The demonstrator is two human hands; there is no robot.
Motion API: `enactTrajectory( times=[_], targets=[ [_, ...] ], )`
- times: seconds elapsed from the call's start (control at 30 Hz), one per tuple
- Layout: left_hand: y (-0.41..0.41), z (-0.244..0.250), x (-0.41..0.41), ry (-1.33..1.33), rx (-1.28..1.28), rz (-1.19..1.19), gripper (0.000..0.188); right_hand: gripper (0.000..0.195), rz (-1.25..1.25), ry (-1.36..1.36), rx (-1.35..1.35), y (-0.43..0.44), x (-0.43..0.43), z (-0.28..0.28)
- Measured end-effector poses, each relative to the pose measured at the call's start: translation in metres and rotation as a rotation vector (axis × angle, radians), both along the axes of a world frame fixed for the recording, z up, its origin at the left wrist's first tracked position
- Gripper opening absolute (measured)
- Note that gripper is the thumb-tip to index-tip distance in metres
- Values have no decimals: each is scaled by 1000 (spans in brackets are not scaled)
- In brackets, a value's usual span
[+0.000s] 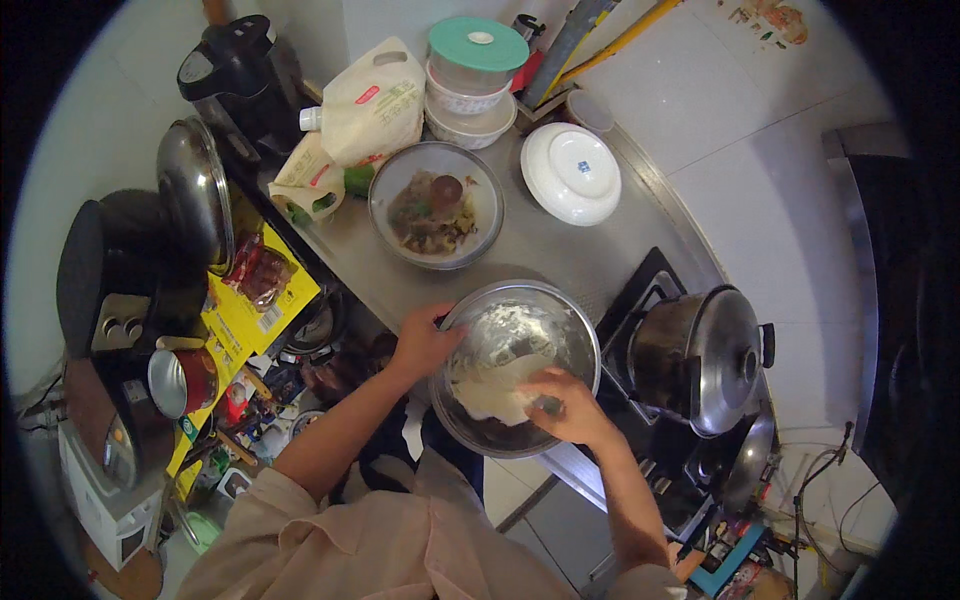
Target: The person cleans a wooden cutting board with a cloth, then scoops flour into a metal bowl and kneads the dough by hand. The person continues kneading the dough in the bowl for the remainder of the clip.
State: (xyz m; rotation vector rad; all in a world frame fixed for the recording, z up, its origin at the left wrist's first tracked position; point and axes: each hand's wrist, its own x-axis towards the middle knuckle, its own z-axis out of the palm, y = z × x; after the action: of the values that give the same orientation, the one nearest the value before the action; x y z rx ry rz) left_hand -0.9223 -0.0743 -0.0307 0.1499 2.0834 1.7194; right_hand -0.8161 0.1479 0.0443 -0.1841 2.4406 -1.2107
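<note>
A stainless-steel mixing bowl (574, 319) stands before me at the counter's front edge. Inside it lies a pale, soft lump of dough (487, 390), and loose white flour (517, 322) dusts the far wall. My left hand (429, 343) grips the bowl's left rim, with the thumb over the inside. My right hand (570, 409) reaches into the bowl from the right, its fingers curled against the dough's right edge and gripping it. The fingertips are partly hidden by the hand and dough.
Beyond the bowl sits a metal basin (491, 232) of chopped filling. An upturned white plate (581, 180) and stacked lidded containers (476, 56) stand farther back. On the right, a lidded pot (675, 360) occupies the gas stove (619, 330). A saucepan (176, 382) and cluttered shelving are at left.
</note>
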Motion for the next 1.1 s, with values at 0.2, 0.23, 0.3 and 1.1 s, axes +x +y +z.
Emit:
enactTrajectory(
  times=[0.2, 0.23, 0.3, 1.1],
  targets=[
    [-2, -20, 56, -14, 177, 317, 37, 48, 107, 299, 353, -66, -27, 20],
    [0, -22, 74, -88, 228, 435, 39, 49, 157, 301, 420, -75, -27, 14],
    [10, -20, 93, -40, 249, 509, 37, 46, 275, 267, 614, -87, -23, -18],
    [0, -14, 26, -127, 283, 171, 47, 67, -280, 205, 278, 5, -10, 30]
  ],
)
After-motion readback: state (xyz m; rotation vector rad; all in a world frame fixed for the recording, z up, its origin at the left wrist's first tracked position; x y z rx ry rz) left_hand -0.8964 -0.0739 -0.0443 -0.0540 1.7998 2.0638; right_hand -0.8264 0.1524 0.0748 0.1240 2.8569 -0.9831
